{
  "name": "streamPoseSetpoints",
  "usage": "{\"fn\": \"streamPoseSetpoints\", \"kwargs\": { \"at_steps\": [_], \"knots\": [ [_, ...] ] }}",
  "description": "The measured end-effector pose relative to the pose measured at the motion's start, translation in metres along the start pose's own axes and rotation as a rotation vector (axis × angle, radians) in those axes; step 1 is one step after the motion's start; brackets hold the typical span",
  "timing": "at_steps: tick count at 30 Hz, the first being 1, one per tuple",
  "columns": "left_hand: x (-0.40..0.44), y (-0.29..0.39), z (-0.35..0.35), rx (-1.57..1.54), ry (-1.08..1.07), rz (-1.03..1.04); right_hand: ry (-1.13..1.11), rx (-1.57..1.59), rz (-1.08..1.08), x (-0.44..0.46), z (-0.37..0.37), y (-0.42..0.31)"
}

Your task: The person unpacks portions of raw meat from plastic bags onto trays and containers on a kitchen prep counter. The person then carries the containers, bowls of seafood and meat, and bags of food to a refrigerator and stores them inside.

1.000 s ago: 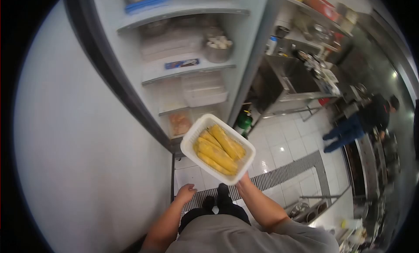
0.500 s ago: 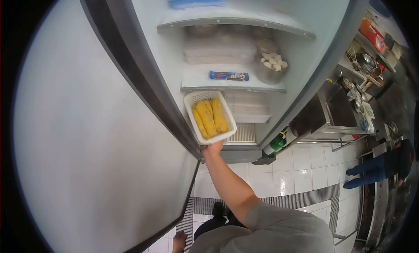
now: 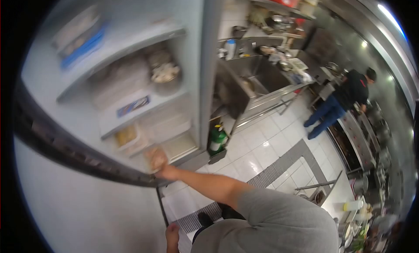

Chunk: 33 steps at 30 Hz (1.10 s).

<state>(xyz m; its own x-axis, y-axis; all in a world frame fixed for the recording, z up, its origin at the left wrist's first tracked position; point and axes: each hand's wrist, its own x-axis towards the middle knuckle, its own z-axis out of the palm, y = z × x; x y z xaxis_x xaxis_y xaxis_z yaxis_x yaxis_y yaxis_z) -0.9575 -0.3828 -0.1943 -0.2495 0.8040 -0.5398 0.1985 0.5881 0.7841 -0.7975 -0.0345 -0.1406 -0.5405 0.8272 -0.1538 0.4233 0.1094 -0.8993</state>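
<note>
The white basket of yellow, elongated food rests on a low shelf at the left inside the open refrigerator. Just below and to the right of it is a container of pinkish food on the refrigerator's bottom level. My right hand reaches to this container's near edge; its fingers are blurred and partly hidden, so their grip is unclear. Low beside my body hangs my left hand, away from the shelves, its fingers smeared by motion.
Higher shelves hold a pot of white pieces, a blue packet and a blue-edged tray. Right of the refrigerator are a green bottle and a steel sink. A person stands farther back at the right.
The basket of yellow food went from my right hand onto the low shelf. My right hand moved down to the pinkish food's container. The view turned toward the right.
</note>
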Motion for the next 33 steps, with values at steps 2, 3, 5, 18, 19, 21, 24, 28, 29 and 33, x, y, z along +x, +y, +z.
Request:
{"fn": "streamPoseSetpoints", "kwargs": {
  "at_steps": [2,3,5,18,19,21,24,28,29,33],
  "knots": [
    [0.002,0.073,0.018,0.116,-0.058,-0.002,-0.264,0.196,0.314,-0.105,-0.042,0.024],
    [0.014,0.084,0.03,0.126,-0.077,0.023,-0.322,-0.583,-0.25,-0.13,-0.021,0.134],
    [0.042,0.099,0.054,0.228,-0.069,0.101,-0.455,-0.601,-0.053,-0.24,-0.036,0.279],
    [0.15,0.338,0.363,-0.087,-0.294,0.212,1.091,0.814,1.255,-0.689,-0.342,0.389],
    [0.151,0.369,0.384,-0.159,-0.291,0.243,1.11,0.838,1.189,-0.678,-0.365,0.395],
    [0.158,0.43,0.423,-0.252,-0.274,0.309,1.131,0.846,1.083,-0.641,-0.42,0.401],
    [0.187,0.499,0.472,-0.252,-0.229,0.39,1.039,0.862,0.879,-0.577,-0.493,0.394],
    [0.195,0.563,0.54,-0.179,-0.233,0.585,0.953,0.867,0.766,-0.503,-0.565,0.363],
    [0.2,0.566,0.548,-0.177,-0.235,0.581,0.872,0.811,0.732,-0.49,-0.58,0.365],
    [0.232,0.534,0.547,-0.086,-0.013,0.638,0.713,0.743,0.732,-0.469,-0.631,0.372]
  ]
}}
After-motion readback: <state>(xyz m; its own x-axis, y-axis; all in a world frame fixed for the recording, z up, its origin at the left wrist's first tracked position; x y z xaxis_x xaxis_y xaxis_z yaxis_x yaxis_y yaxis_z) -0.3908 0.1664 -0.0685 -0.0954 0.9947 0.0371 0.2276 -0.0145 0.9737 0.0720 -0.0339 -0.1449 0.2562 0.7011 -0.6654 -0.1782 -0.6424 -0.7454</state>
